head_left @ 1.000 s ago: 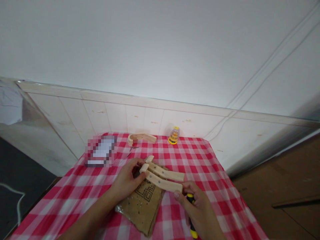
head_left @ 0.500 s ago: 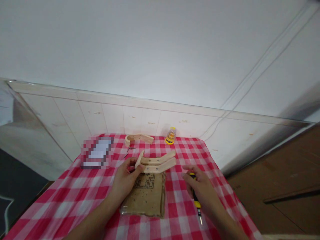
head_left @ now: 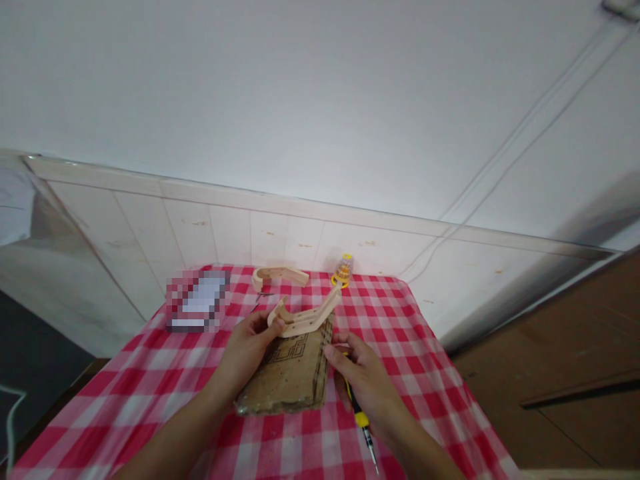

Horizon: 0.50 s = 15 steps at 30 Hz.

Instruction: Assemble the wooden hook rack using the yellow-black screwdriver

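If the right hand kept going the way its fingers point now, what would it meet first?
The right hand points up and left, its fingertips already at the right edge of the brown cardboard packet. That edge comes first; beyond it is the wooden bracket in the left hand. Depth is unclear.

A curved wooden piece (head_left: 279,275), a yellow-based bit holder (head_left: 341,270) and a blurred, possibly flat object (head_left: 196,301) lie on the checked cloth (head_left: 400,313).

Wood assy (head_left: 306,317) on cardboard (head_left: 293,375); screwdriver (head_left: 361,421) right; bit set (head_left: 342,270) behind.
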Each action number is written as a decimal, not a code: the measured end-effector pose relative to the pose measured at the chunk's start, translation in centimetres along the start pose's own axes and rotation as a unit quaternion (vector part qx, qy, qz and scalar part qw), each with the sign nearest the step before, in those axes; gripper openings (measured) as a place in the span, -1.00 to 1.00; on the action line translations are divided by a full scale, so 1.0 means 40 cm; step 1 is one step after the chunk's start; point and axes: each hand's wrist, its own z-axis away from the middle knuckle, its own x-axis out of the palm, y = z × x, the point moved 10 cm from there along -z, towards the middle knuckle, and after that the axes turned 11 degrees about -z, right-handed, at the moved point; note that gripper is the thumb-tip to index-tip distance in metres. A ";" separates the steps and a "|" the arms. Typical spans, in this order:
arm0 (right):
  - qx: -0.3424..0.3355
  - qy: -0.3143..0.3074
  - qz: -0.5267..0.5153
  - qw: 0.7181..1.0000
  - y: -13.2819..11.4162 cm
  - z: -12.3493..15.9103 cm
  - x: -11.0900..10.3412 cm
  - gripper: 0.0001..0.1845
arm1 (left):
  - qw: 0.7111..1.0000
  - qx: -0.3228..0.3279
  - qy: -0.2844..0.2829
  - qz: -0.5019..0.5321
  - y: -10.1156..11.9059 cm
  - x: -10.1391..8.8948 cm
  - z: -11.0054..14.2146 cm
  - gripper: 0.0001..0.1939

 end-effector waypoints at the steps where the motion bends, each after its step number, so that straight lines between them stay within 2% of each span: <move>1: 0.000 -0.002 0.004 1.000 -0.003 0.000 0.001 -0.38 | 1.000 -0.002 0.001 -0.001 -0.001 0.000 0.000 -0.39; 7: -0.005 -0.006 0.014 1.000 -0.015 -0.008 0.005 -0.36 | 1.000 -0.012 -0.021 0.012 -0.008 0.008 -0.001 -0.42; 15: 0.002 0.002 0.009 1.000 -0.019 -0.016 0.017 -0.42 | 1.000 0.000 -0.007 -0.016 -0.012 -0.008 -0.010 -0.42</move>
